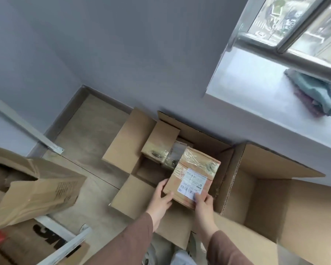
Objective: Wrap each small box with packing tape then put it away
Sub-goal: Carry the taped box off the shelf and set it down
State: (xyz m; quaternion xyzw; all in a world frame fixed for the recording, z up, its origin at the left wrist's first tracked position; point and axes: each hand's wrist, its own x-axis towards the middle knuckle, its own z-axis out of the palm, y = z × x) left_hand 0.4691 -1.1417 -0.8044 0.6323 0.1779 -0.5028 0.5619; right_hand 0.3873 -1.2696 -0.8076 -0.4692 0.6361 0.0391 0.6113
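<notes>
A small cardboard box [194,173] wrapped in clear packing tape, with a white shipping label on top, is held over a large open carton [126,142] on the floor. My left hand [161,197] grips its near left corner. My right hand [203,202] grips its near right edge, thumb on the label. Inside the carton lie other taped small boxes [161,142], partly hidden behind the held one.
A second, bigger open carton [275,197] stands to the right against the wall. More open cartons [33,190] sit at the left. A white window sill [256,104] with folded cloth [317,92] runs along the upper right. Bare floor lies at the left.
</notes>
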